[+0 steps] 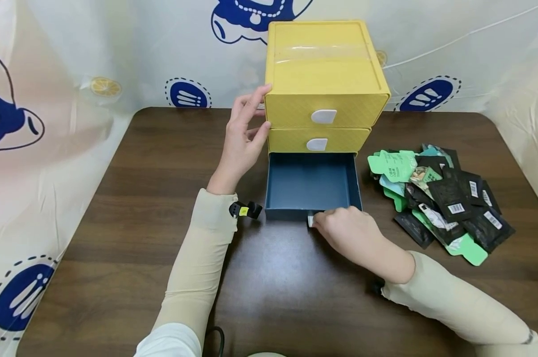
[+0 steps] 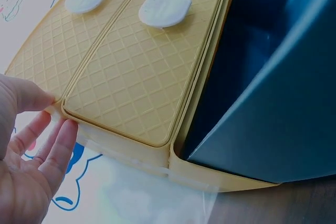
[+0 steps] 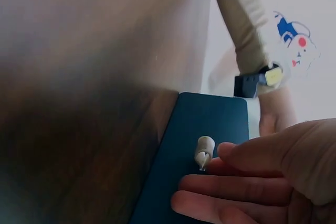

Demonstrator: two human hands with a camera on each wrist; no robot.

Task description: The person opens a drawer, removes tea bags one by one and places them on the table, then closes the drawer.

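A yellow drawer cabinet (image 1: 327, 59) stands at the back of the table, with its blue bottom drawer (image 1: 313, 181) pulled out and nothing visible inside. My left hand (image 1: 244, 134) rests on the cabinet's left front edge. In the left wrist view, the thumb of that left hand (image 2: 26, 145) touches the corner and the loosely bent fingers lie against the side. At the blue drawer's front, my right hand (image 1: 351, 235) holds the small white handle (image 3: 203, 150) by thumb and index finger. The other fingers lie along the drawer front in the right wrist view.
Right of the cabinet lies a loose pile of black and green packets (image 1: 447, 198). Two upper drawers with white handles (image 1: 324, 116) are closed. A patterned white sheet (image 1: 117, 49) hangs behind the brown table (image 1: 153, 208). A black cable (image 1: 220, 337) shows near the front.
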